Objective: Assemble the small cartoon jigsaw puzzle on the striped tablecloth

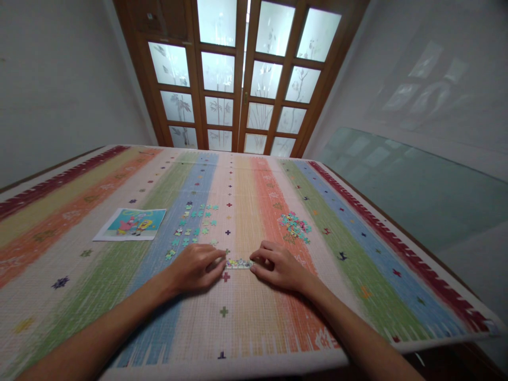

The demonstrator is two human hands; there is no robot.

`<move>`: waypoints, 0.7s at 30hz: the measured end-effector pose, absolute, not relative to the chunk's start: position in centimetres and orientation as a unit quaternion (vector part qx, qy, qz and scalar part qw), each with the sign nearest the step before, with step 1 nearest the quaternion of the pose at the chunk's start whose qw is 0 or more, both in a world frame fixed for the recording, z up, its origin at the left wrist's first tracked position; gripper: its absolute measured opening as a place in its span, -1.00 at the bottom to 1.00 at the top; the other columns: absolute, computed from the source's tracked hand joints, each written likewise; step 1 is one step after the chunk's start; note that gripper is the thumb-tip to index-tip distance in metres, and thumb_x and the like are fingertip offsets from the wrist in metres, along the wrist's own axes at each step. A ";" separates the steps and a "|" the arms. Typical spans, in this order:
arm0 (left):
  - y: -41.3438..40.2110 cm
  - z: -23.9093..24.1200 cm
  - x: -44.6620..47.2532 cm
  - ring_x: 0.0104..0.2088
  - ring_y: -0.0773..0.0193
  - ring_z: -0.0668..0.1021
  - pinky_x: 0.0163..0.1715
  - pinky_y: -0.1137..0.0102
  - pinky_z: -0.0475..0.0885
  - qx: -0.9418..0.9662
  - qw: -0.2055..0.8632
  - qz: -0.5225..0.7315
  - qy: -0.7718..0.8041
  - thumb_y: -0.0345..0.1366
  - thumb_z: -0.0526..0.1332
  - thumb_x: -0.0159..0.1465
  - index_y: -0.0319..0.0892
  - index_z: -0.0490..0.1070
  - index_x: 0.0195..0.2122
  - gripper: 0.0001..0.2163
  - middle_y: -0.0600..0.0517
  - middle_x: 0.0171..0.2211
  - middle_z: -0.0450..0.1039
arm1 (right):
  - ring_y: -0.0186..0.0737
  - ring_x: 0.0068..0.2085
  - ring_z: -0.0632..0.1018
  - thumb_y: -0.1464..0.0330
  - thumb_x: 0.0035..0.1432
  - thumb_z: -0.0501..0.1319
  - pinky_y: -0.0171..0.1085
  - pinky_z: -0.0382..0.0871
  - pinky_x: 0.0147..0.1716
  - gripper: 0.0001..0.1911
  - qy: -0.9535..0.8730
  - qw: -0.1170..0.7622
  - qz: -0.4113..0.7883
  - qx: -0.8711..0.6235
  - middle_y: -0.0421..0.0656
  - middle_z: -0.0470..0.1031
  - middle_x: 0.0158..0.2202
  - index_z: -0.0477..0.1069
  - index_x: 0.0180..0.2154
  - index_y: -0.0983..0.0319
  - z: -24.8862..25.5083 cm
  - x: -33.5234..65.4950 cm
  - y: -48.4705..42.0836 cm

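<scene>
Has, at far left, a printed cartoon sheet (133,224) lying flat on the striped tablecloth (198,338). Next, shows loose puzzle pieces (196,232) spread in rough rows over the blue and pale stripes, just beyond the left hand (200,264). Pinches with that hand, thumb and forefinger drawn close, the left end of a short puzzle strip (239,263). Has this strip lying crosswise between both hands, mostly over the pale yellow stripe. Pinches its right end with the right hand (278,264), fingers curled; cannot tell how firmly. Farther right, shows a piece heap (296,226) on the orange stripe.
</scene>
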State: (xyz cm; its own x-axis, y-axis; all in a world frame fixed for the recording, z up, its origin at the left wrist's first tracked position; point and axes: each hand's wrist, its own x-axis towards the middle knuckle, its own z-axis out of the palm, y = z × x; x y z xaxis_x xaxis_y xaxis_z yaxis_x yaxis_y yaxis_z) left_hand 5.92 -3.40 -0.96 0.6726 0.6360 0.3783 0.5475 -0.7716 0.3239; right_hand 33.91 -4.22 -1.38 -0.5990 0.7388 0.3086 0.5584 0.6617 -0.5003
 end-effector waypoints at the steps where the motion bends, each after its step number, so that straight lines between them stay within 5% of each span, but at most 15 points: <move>1: -3.2 -0.9 5.8 -0.49 0.25 0.45 -0.40 0.32 0.38 0.896 0.087 0.257 0.350 -0.28 0.10 0.38 -0.18 0.55 -0.15 -0.77 0.00 -0.50 0.46 | -0.25 -0.35 0.43 0.31 0.28 0.21 -0.26 0.28 -0.33 -0.84 -0.875 0.253 0.180 -0.371 -0.14 0.43 -0.36 0.53 -0.23 0.24 -1.4 33.9 -4.2; 4: -2.5 -0.9 5.4 -0.40 0.21 0.45 -0.28 0.27 0.43 0.867 0.074 0.276 0.409 -0.30 0.11 0.35 -0.20 0.53 -0.08 -0.76 -0.02 -0.42 0.44 | -0.24 -0.35 0.43 0.31 0.27 0.21 -0.25 0.28 -0.33 -0.85 -0.874 0.255 0.178 -0.372 -0.15 0.42 -0.37 0.52 -0.24 0.23 -1.3 34.0 -4.2; 9: -1.6 -1.2 4.8 -0.29 0.11 0.44 -0.18 0.20 0.40 0.861 0.051 0.243 0.443 -0.28 0.10 0.36 -0.19 0.52 -0.22 -0.80 -0.05 -0.36 0.38 | -0.23 -0.38 0.42 0.33 0.22 0.21 -0.23 0.26 -0.35 -0.87 -0.878 0.260 0.164 -0.366 -0.15 0.41 -0.40 0.50 -0.28 0.23 -0.9 34.0 -4.3; 21: -1.3 -1.2 4.8 -0.33 0.18 0.43 -0.26 0.28 0.37 0.843 0.115 0.277 0.446 -0.25 0.15 0.32 -0.15 0.39 -0.33 -0.88 0.02 -0.41 0.40 | -0.23 -0.37 0.41 0.33 0.20 0.22 -0.23 0.24 -0.35 -0.87 -0.878 0.254 0.167 -0.370 -0.15 0.40 -0.42 0.51 -0.30 0.23 -0.7 34.0 -4.3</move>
